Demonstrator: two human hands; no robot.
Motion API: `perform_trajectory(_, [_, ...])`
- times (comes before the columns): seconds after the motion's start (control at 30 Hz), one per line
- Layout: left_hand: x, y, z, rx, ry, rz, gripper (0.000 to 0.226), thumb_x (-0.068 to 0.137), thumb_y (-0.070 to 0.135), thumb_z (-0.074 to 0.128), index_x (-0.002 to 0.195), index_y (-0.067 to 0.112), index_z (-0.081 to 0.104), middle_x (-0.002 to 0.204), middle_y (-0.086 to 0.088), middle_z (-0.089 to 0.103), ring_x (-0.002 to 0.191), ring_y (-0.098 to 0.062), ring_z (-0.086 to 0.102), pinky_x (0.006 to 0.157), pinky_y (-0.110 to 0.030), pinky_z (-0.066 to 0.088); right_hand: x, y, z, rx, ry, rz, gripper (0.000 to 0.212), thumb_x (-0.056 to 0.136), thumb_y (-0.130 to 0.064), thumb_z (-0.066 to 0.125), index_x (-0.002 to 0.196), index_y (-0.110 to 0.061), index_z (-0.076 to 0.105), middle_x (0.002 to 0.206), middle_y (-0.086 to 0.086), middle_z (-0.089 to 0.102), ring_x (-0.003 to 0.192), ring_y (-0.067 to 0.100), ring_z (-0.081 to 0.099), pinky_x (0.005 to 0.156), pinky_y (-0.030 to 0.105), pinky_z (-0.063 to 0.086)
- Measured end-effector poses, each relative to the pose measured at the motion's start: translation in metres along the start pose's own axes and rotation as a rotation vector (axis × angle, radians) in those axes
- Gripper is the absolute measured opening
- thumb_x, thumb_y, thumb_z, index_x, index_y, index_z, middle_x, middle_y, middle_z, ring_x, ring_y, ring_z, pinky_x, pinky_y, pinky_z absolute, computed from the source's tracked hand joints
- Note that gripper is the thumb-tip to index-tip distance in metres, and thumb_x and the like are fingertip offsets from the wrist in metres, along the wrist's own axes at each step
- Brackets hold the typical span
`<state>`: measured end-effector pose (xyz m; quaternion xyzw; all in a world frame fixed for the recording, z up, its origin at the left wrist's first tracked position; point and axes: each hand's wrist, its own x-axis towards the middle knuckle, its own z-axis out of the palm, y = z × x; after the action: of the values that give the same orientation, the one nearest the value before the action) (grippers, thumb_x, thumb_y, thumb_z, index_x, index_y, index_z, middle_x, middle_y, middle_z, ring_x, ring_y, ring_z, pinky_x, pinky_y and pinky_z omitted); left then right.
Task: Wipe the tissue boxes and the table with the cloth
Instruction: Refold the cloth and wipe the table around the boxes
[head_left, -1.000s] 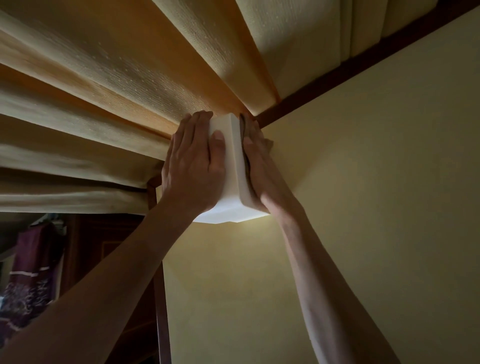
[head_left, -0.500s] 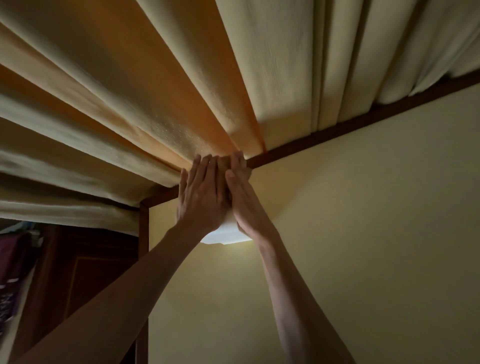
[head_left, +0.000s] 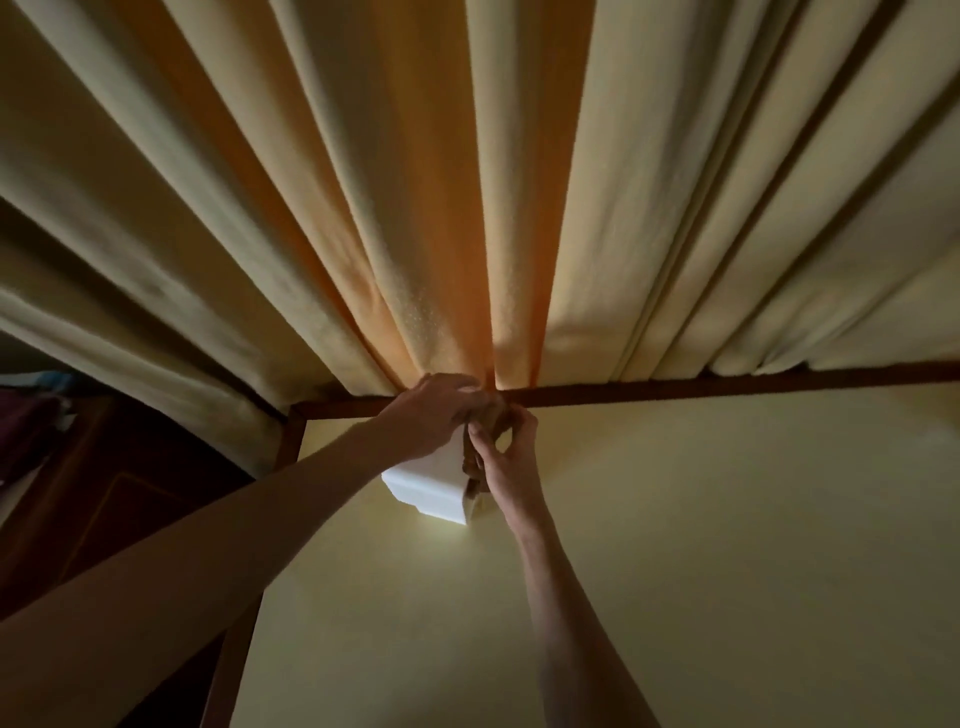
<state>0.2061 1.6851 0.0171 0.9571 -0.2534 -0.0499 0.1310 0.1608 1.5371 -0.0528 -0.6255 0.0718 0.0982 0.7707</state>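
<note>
- Two bare forearms of mine reach up from the bottom edge, one from the left, one from the right.
- They meet at one white box, the only one I can count; it sits on the pale yellow bench, close to the far edge.
- My left hand lies over the box's top and far end, fingers curled down on it, gripping it.
- My right hand is at the box's right side, thumb and fingers pinching one brown cloth bunched against that side.
- The box is between the two hands, its near end poking out below them.
- The box is smooth, blocky, with bevelled corners; the cloth looks soft and crumpled.
- The bench is flat and matt, edged by a dark wooden rim.
- Past the rim hangs one curtain, cream and orange, in deep folds with a fine dotted weave.
- Far left stands dark wooden furniture, its kind unclear.
</note>
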Motion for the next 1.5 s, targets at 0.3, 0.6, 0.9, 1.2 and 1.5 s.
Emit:
perform_trajectory(0.3, [0.009, 0.006, -0.008, -0.099, -0.068, -0.112, 0.035, 0.098, 0.012, 0.062, 0.13, 0.024, 0.069, 0.133, -0.005, 0.06, 0.115, -0.019, 0.06, 0.101, -0.029, 0.048, -0.017, 0.009, 0.008, -0.327, 0.149, -0.021, 0.037, 0.09, -0.043, 0.076, 0.098, -0.011, 0.059, 0.091, 0.007, 0.07, 0.079, 0.016, 0.069, 0.066, 0.027, 0.055])
perform_trajectory(0.6, [0.007, 0.003, -0.013, -0.129, -0.076, -0.088, 0.028, 0.094, 0.02, 0.069, 0.12, 0.028, 0.072, 0.122, 0.005, 0.064, 0.113, -0.012, 0.058, 0.104, -0.037, 0.043, -0.023, -0.012, -0.005, -0.312, 0.21, -0.113, 0.015, 0.09, -0.005, 0.073, 0.078, -0.004, 0.064, 0.066, 0.003, 0.066, 0.057, 0.012, 0.058, 0.055, 0.029, 0.048])
perform_trajectory(0.9, [-0.011, 0.017, -0.006, -0.191, -0.092, 0.037, 0.034, 0.094, 0.018, 0.069, 0.127, 0.02, 0.065, 0.135, 0.0, 0.063, 0.128, -0.017, 0.052, 0.109, -0.029, 0.037, -0.053, -0.049, -0.031, -0.122, -0.009, 0.019, 0.01, 0.088, -0.006, 0.074, 0.08, -0.01, 0.07, 0.09, 0.014, 0.069, 0.092, 0.03, 0.064, 0.077, 0.044, 0.05])
perform_trajectory(1.2, [-0.058, 0.017, -0.018, -0.507, -0.085, -0.05, 0.018, 0.092, 0.026, 0.072, 0.1, 0.01, 0.068, 0.095, -0.001, 0.069, 0.088, -0.016, 0.063, 0.079, -0.028, 0.05, -0.08, -0.05, -0.05, -0.404, 0.104, -0.167, 0.005, 0.092, -0.01, 0.075, 0.097, -0.013, 0.077, 0.093, 0.006, 0.077, 0.092, 0.028, 0.073, 0.082, 0.044, 0.058])
perform_trajectory(1.5, [-0.135, 0.018, 0.009, -0.638, 0.01, -0.245, 0.007, 0.099, 0.023, 0.061, 0.096, 0.019, 0.057, 0.091, 0.005, 0.061, 0.084, -0.019, 0.063, 0.066, -0.022, 0.051, -0.119, -0.037, -0.033, -0.449, -0.156, 0.012, 0.015, 0.086, -0.006, 0.078, 0.101, -0.009, 0.075, 0.082, 0.006, 0.071, 0.076, 0.02, 0.066, 0.066, 0.029, 0.052])
